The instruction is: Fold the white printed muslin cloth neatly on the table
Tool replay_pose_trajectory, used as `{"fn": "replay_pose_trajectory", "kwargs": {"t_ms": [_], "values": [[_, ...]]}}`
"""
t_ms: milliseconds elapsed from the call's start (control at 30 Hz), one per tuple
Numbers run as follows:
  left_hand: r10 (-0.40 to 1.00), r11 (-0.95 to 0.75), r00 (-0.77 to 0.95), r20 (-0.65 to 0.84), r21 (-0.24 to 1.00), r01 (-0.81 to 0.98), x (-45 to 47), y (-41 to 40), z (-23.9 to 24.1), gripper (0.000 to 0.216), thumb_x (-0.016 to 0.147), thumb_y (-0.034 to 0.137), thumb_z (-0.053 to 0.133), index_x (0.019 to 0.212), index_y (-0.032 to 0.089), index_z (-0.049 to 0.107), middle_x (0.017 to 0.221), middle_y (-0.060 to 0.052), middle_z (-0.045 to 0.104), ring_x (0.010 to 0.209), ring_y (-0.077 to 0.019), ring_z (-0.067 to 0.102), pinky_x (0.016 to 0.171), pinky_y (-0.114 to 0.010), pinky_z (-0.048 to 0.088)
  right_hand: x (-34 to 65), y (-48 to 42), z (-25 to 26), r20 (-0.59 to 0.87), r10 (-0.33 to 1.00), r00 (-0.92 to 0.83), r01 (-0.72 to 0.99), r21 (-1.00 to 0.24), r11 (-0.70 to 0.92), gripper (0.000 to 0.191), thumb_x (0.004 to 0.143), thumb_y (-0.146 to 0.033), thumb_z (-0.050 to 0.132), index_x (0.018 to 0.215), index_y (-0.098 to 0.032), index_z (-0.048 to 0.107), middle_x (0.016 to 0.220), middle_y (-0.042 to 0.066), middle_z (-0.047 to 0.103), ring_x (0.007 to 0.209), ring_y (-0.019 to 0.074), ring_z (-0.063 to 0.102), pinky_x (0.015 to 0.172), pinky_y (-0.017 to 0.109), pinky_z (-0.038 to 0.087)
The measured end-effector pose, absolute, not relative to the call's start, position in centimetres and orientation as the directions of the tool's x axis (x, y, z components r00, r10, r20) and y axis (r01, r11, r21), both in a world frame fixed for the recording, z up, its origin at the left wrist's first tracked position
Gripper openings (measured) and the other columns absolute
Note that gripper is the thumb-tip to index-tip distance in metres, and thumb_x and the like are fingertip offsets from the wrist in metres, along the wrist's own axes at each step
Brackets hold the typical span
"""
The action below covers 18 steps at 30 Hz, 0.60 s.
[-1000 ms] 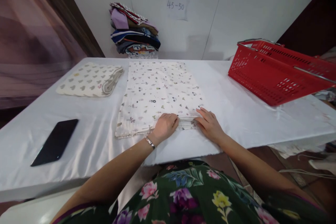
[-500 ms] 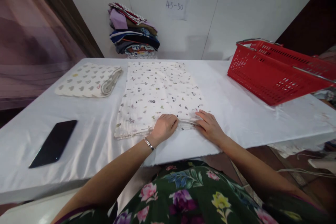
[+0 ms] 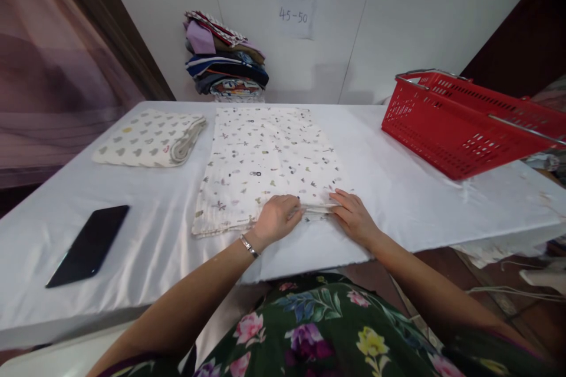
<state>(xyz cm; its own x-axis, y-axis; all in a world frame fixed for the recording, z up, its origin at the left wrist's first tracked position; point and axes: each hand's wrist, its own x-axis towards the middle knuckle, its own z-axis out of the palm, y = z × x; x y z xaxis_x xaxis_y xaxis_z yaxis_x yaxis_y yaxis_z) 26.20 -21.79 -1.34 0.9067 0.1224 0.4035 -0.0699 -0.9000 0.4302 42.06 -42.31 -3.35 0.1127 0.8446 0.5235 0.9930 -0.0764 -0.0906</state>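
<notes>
A white cloth (image 3: pixel 269 159) with small printed plants and figures lies folded in flat layers on the table in front of me. At its near edge, my left hand (image 3: pixel 279 217) is closed with the fingers pinching the layers. My right hand (image 3: pixel 354 218) grips the same edge close to the near right corner, its fingertips on top and the thumb hidden by the cloth. Between my hands the edge is slightly raised and the layers show. The rest of the cloth lies flat, reaching toward the back of the table.
On the white-covered table (image 3: pixel 159 247) a folded blanket (image 3: pixel 145 138) with grey prints lies at the left, a black phone (image 3: pixel 88 245) nearer me. A red basket (image 3: pixel 460 126) stands at the right. A stack of folded fabrics (image 3: pixel 225 59) is behind the table's far edge.
The whole scene sits slightly lower in the view. Both hands keep their places on the cloth's near edge, with the left fingers shifted a little to the right.
</notes>
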Motion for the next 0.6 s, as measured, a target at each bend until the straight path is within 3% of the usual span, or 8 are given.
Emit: {"fn": "replay_pose_trajectory", "kwargs": {"t_ms": [100,200,300,400,600], "values": [[0.161,-0.896,0.901,0.402,0.442,-0.036,27.0,-22.5,-0.9,0.023,0.089,0.036,0.048,0.102,0.018,0.056,0.088,-0.004,0.066,0.080,-0.0172,0.061,0.074,-0.032,0.045,42.0,-42.4,-3.5,0.517,0.850,0.099,0.994,-0.080,-0.068,0.013,0.088,-0.015,0.051,0.088,-0.018,0.064,0.122,0.012,0.058,0.126,0.0270,0.043,0.091,0.044,0.043],[0.081,-0.922,0.923,0.375,0.381,-0.073,28.4,-23.5,-0.6,0.029,0.087,0.037,0.052,0.109,0.019,0.055,0.098,-0.005,0.065,0.090,-0.0193,0.060,0.078,-0.034,0.045,42.0,-42.4,-3.6,0.512,0.853,0.103,0.994,-0.078,-0.074,0.013,0.089,-0.017,0.051,0.092,-0.018,0.064,0.123,0.012,0.058,0.126,0.0265,0.043,0.092,0.044,0.044],[-0.014,-0.947,0.952,0.306,0.300,-0.111,29.7,-24.3,-0.4,0.024,0.086,0.039,0.054,0.098,0.020,0.061,0.095,-0.006,0.063,0.093,-0.0205,0.057,0.078,-0.034,0.044,41.9,-42.4,-3.5,0.517,0.849,0.106,0.994,-0.074,-0.079,0.014,0.089,-0.018,0.052,0.094,-0.019,0.065,0.124,0.011,0.058,0.126,0.0258,0.042,0.092,0.045,0.044],[-0.043,-0.965,0.969,0.242,0.240,-0.103,30.4,-24.8,-0.3,0.021,0.089,0.032,0.048,0.081,0.019,0.063,0.084,-0.005,0.061,0.084,-0.0186,0.055,0.073,-0.033,0.043,41.9,-42.6,-3.4,0.528,0.845,0.087,0.996,-0.053,-0.070,0.013,0.088,-0.018,0.053,0.091,-0.018,0.066,0.123,0.012,0.058,0.126,0.0263,0.043,0.091,0.044,0.045],[-0.097,-0.993,0.946,0.308,0.028,-0.111,30.5,-24.9,-0.3,0.019,0.090,0.020,0.044,0.079,0.016,0.058,0.082,-0.006,0.057,0.080,-0.0192,0.051,0.070,-0.035,0.038,41.9,-42.9,-3.3,0.520,0.847,0.105,0.993,-0.103,-0.060,0.013,0.088,-0.020,0.053,0.086,-0.018,0.066,0.125,0.011,0.057,0.125,0.0270,0.043,0.090,0.045,0.045]]}}
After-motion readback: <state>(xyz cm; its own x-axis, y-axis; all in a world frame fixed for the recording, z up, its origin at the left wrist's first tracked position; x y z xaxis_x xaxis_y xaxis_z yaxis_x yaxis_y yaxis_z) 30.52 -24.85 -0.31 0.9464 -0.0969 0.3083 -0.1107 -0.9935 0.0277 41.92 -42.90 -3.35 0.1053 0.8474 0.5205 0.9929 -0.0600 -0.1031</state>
